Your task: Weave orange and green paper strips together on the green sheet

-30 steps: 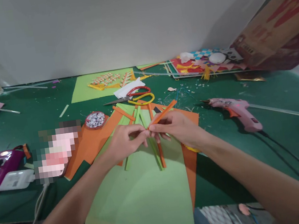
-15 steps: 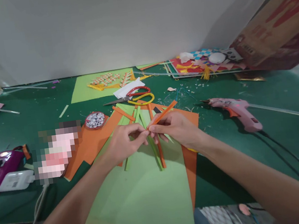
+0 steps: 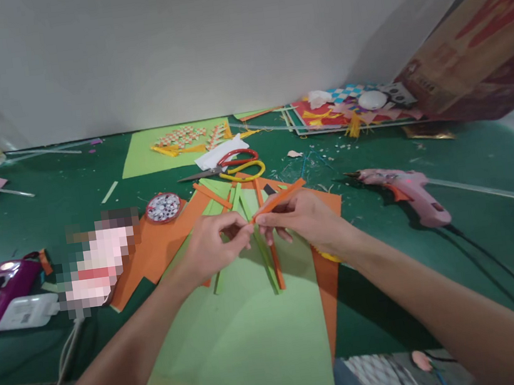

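Note:
Between my two hands is an orange paper strip (image 3: 285, 194), its long end pointing up and to the right. My left hand (image 3: 219, 245) pinches the strip's lower left end with thumb and forefinger. Close beside it, my right hand (image 3: 305, 221) grips the same strip between thumb and fingers. Below them lie green paper strips (image 3: 266, 261) and another orange strip (image 3: 278, 268), spread over a large light green sheet (image 3: 244, 346). Orange paper (image 3: 334, 296) shows from under that sheet. My fingertips hide the pinched end of the strip.
Scissors (image 3: 239, 164) with red and yellow handles lie beyond my hands. A pink glue gun (image 3: 403, 192) rests at the right, its cord trailing forward. To the left are a round dish (image 3: 163, 207) of small pieces, a pixelated phone-like object (image 3: 100, 260) and a purple power strip (image 3: 7, 288).
Both hands stay in nearly the same place, still pinching the orange strip. The strip's free end has dipped slightly.

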The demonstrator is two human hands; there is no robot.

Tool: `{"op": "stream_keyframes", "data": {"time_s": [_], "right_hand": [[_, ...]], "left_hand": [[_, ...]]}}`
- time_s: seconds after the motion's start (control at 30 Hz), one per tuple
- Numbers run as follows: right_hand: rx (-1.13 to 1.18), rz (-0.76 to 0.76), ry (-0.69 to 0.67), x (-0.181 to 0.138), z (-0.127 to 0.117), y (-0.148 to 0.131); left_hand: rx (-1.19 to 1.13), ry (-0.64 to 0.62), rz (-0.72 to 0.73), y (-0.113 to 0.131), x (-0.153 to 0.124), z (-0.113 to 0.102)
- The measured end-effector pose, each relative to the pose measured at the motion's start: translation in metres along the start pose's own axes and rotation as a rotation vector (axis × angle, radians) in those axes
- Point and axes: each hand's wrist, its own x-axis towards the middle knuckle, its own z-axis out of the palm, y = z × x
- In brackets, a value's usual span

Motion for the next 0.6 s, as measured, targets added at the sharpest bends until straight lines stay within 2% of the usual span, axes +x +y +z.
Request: {"op": "stream_keyframes", "data": {"time_s": [0.13,0.43,0.6], "right_hand": [[0.015,-0.007,0.035,-0.0004,-0.0018,0.0001],[0.068,-0.032,-0.045,-0.0002,0.0022,0.0016],[0.020,-0.012,-0.015,0.0021,-0.0047,0.0044]], "left_hand": [[-0.011,0.001,-0.008,-0.0007,-0.0003,0.0001],[-0.037,-0.045,-0.022,0.0000,-0.0010,-0.0002],[-0.035,-0.031,-0.024,0.0004,-0.0017,-0.0011]]}}
